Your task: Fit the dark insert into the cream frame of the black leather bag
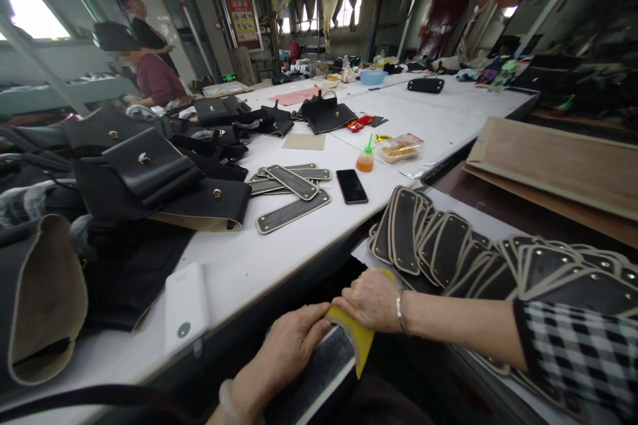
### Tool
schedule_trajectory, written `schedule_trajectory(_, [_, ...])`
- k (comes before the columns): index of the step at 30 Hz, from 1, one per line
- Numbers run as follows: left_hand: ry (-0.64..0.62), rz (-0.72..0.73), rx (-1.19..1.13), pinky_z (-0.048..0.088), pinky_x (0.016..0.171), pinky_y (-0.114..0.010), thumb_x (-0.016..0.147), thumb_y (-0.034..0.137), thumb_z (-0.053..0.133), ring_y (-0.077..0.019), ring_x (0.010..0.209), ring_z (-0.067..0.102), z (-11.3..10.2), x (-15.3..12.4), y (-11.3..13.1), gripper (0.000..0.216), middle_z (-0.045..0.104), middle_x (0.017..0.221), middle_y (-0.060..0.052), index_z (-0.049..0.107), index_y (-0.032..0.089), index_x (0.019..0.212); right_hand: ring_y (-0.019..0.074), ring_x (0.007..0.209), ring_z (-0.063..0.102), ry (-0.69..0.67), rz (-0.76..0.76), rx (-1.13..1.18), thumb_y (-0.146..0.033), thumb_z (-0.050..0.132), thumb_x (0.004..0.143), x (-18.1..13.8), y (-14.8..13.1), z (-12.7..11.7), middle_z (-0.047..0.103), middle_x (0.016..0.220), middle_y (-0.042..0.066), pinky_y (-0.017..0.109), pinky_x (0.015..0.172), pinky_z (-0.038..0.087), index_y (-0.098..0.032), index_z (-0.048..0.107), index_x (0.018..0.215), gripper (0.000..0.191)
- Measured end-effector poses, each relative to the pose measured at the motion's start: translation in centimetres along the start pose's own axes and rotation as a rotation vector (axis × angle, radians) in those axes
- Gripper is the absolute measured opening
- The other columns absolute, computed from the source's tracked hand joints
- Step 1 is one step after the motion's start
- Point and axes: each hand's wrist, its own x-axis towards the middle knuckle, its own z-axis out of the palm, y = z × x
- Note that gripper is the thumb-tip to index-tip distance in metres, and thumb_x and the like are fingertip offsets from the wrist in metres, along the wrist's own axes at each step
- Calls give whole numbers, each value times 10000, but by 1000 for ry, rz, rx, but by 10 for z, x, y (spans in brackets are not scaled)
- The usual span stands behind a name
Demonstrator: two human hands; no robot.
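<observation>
My left hand (286,352) lies low in front of me, fingers curled over a dark strip (319,368) with a pale edge. My right hand (371,299), with a silver bracelet at the wrist, presses down on a yellow piece (361,339) that sits on the end of that strip. Both hands are below the near edge of the white table (299,246). Just right of my right hand, a fanned row of black leather panels (448,246) with tan edges runs off to the right.
On the table lie several long black strips (292,189), a phone (351,186), an orange glue bottle (365,159), a packet (399,147), a white power bank (185,305) and piles of black bags (149,172). Two people work at the far left. Wooden boards (558,163) rest at the right.
</observation>
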Motion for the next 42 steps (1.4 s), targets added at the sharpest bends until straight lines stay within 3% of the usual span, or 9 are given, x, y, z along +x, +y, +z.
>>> schedule_trajectory(4, [-17, 46, 115, 244, 1179, -437, 995, 379, 368, -219, 1237, 561, 3, -2, -2, 351, 683, 1230, 36, 590, 360, 1266, 279, 651, 708, -6, 12, 7, -401, 297, 1026, -4, -4, 7, 730, 719, 109, 318, 535, 347, -169, 708, 790, 527])
schedule_trajectory(13, [-27, 20, 14, 44, 1194, -532, 983, 376, 382, -259, 1385, 395, 2, -7, -1, 400, 554, 1414, 15, 533, 344, 1352, 290, 665, 710, -7, 56, 37, -394, 276, 1025, -14, -16, 13, 733, 732, 124, 328, 570, 379, -178, 707, 793, 535])
schedule_trajectory(16, [-28, -37, -113, 271, 1132, -451, 991, 456, 282, -264, 1219, 570, -2, -3, 1, 496, 656, 1289, -51, 623, 238, 1279, 298, 667, 704, -10, 73, 80, -398, 268, 1020, -16, -21, 14, 726, 723, 145, 337, 583, 375, -164, 701, 785, 545])
schedule_trajectory(20, [-12, -73, -206, 464, 700, -290, 953, 502, 337, -218, 743, 639, -1, 8, -3, 561, 726, 767, -35, 763, 145, 882, 322, 695, 684, -6, 115, 211, -401, 239, 1007, -19, -26, 17, 716, 749, 190, 367, 617, 356, -138, 685, 784, 564])
schedule_trajectory(26, [-30, -70, -278, 380, 607, -251, 899, 474, 435, -151, 601, 481, 5, 11, -14, 458, 577, 609, 19, 713, 152, 732, 194, 544, 520, -20, 247, 718, -654, 203, 933, -31, -13, 29, 511, 529, 47, 335, 582, 309, -194, 448, 553, 645])
schedule_trajectory(31, [-69, -67, -268, 394, 655, -249, 894, 461, 431, -157, 645, 498, 3, 12, -15, 420, 608, 677, 20, 731, 168, 861, 113, 427, 234, -118, 371, 1336, -763, -94, 833, -32, 0, 42, 279, 535, -79, 256, 428, 264, -223, 479, 872, 789])
schedule_trajectory(34, [-93, -60, -239, 388, 622, -240, 895, 423, 423, -149, 625, 473, -1, 13, -13, 401, 580, 656, 22, 725, 166, 831, 100, 484, 273, -128, 364, 1582, -839, 116, 813, -23, -7, 46, 337, 639, -76, 231, 464, 295, -229, 454, 1075, 745])
schedule_trajectory(38, [-118, -42, -192, 392, 615, -231, 889, 380, 427, -152, 648, 478, -6, 11, -11, 369, 580, 667, 16, 727, 171, 841, 81, 512, 301, -108, 383, 1692, -746, 594, 723, -8, -19, 52, 363, 650, -73, 218, 470, 241, -203, 515, 1019, 623])
schedule_trajectory(42, [-105, -58, -127, 415, 650, -248, 895, 385, 424, -173, 694, 550, -8, 10, -12, 377, 670, 753, -6, 748, 199, 945, 117, 582, 439, -115, 374, 1686, -668, 695, 694, 1, -18, 57, 493, 682, -26, 242, 521, 337, -178, 601, 929, 551])
